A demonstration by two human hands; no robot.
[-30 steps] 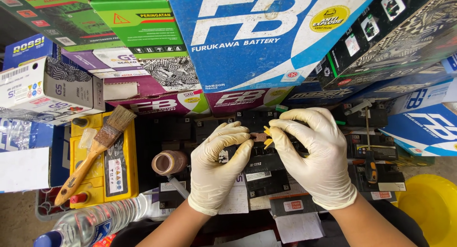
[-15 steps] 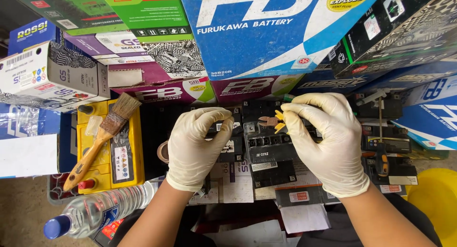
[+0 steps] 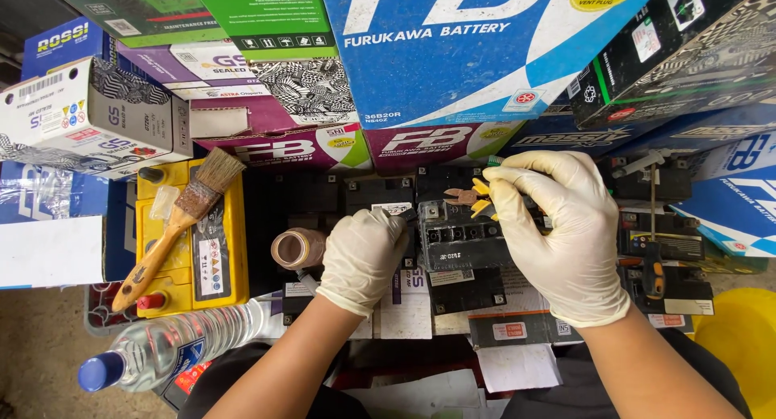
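Black battery [image 3: 465, 237] sitting mid-scene among other batteries, left hand [image 3: 362, 257] in a white glove curling loosely against its left edge, right hand [image 3: 558, 225] pinching a yellow piece [image 3: 480, 197] over its far side, paintbrush [image 3: 174, 225] lying on yellow battery [image 3: 230, 249] at left, bottle [image 3: 162, 350] lying near left.
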